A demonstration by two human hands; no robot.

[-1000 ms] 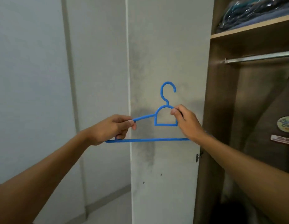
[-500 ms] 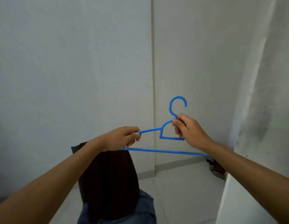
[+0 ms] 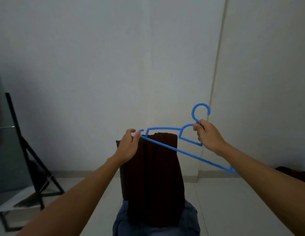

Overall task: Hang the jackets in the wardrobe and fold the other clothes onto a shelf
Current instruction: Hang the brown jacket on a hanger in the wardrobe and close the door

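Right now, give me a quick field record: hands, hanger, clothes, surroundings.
left hand: pinches the left end of the hanger
right hand: grips the hanger just below its hook
hanger: blue, no garment on it, tilted, right end lower, hook up
dark brown garment: below and behind the hanger, draped over something hidden
blue denim: bunched beneath the brown garment
wardrobe: not in view
wall: plain, straight ahead
black frame: leaning at left
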